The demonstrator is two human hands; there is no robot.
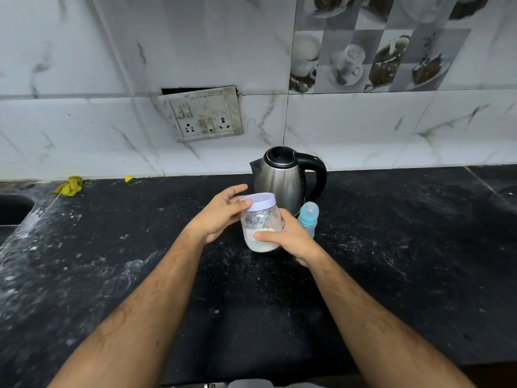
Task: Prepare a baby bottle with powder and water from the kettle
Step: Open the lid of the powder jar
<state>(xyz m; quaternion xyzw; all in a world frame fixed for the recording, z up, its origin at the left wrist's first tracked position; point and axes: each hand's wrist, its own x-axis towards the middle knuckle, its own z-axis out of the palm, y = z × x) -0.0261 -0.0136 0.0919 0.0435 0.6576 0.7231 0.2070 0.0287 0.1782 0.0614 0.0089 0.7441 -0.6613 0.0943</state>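
a home kitchen: black stone counter (112, 275), marble wall tiles (84, 65), steel electric kettle (282, 177), sink (14, 208).

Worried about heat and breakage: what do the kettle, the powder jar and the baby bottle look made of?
Kettle: brushed steel body by its dull sheen, with a glossy black handle, probably plastic. Powder jar: clear walls, plastic or glass, under a matte white plastic-looking lid. Baby bottle: translucent blue, likely plastic.
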